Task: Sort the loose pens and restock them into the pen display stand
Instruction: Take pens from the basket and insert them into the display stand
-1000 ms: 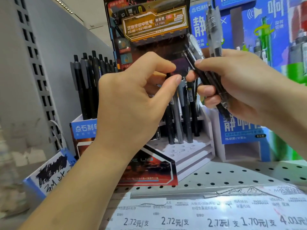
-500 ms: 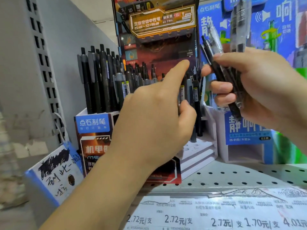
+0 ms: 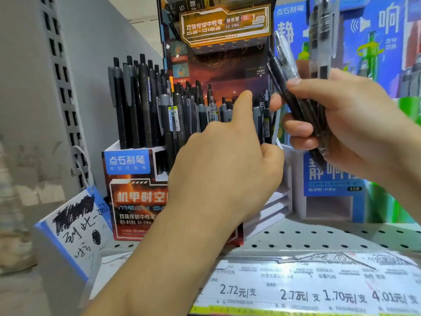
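Head view, shop shelf (image 3: 319, 236), one person, two bare hands. Item 1: pen display stand (image 3: 136, 197), dark card with orange lettering, standing on the perforated shelf left of centre; stepped white tiers with holes show at its near right edge, so each pen stands upright in its own slot. Item 2: stocked pens (image 3: 145, 103), black and grey, upright, packed close in rows; too many and too overlapped to count, well over a dozen. Item 3: left hand (image 3: 227, 169), in front of the stand, forefinger straight and pointing up among the pen tops, the other fingers curled in and the thumb tucked by the right-hand row; whether it pinches a pen cannot be told, as the hand hides that spot. Judged: it is parting or steadying the row to make room. Item 4: right hand (image 3: 341, 124), raised at right, its grip clenched round a bundle of loose pens (image 3: 296, 103), dark and clear barrels, slanting up and left; about four, count uncertain through blur. Judged: held as ready supply for the stand. Item 5: blue display box (image 3: 330, 179), one, far right. Item 6: price strip (image 3: 319, 290), four prices readable. Item 7: handwritten card (image 3: 75, 226), one, near left.
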`<state>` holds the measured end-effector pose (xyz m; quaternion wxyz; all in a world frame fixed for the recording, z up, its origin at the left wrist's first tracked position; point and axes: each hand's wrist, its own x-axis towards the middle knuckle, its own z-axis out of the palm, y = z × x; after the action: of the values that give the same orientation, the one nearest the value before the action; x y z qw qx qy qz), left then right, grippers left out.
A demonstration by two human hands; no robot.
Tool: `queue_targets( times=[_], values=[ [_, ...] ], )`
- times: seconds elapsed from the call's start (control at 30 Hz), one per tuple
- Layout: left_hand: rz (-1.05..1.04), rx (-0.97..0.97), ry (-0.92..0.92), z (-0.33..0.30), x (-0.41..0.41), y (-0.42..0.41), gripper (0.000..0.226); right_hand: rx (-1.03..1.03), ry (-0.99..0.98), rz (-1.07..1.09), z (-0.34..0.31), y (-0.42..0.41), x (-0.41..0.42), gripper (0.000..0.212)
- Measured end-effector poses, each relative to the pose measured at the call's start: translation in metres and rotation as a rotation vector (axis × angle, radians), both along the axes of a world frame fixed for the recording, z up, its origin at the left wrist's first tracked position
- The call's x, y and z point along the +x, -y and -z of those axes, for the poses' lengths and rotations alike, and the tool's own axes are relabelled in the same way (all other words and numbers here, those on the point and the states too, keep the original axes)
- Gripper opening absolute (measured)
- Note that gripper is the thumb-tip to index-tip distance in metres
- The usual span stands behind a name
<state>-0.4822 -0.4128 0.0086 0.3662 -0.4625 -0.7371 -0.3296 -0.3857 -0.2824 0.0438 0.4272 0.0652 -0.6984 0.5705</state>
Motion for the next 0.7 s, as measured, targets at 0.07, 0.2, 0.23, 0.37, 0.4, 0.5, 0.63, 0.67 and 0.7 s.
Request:
queue_targets(
  times=[0.07,0.2,0.23,0.37,0.4,0.5,0.63,0.67,0.7],
  values=[
    [-0.026,-0.013,0.001,0.0000,-0.0003,-0.0037,0.075,0.015,0.015,-0.017,0.0003,-0.0006,0.0010,0.004],
    [-0.067,-0.034,0.006,0.0001,-0.0008,-0.0053,0.075,0.055,0.039,-0.034,0.0005,-0.0035,0.0018,0.010],
    [-0.078,-0.027,0.006,0.0003,-0.0014,-0.0054,0.074,0.078,0.044,-0.041,0.0005,-0.0037,0.0016,0.013],
    [-0.124,-0.005,-0.017,0.0011,0.0015,-0.0053,0.071,0.083,0.067,-0.114,-0.0002,-0.0036,0.0005,0.018],
    [-0.126,-0.006,-0.017,0.0013,0.0026,-0.0056,0.071,0.073,0.071,-0.126,-0.0002,-0.0035,0.0000,0.019],
    [-0.134,-0.008,0.003,0.0013,0.0020,-0.0061,0.071,0.070,0.070,-0.131,0.0009,-0.0046,-0.0013,0.016],
    [-0.142,-0.012,0.025,0.0018,0.0017,-0.0062,0.069,0.087,0.047,-0.125,0.0013,-0.0045,-0.0024,0.014],
    [-0.133,-0.014,0.030,0.0012,0.0022,-0.0063,0.069,0.076,0.049,-0.127,0.0006,-0.0042,-0.0023,0.015],
    [-0.116,-0.011,0.034,0.0000,0.0026,-0.0063,0.068,0.057,0.055,-0.130,0.0001,-0.0038,-0.0022,0.016]
  ],
)
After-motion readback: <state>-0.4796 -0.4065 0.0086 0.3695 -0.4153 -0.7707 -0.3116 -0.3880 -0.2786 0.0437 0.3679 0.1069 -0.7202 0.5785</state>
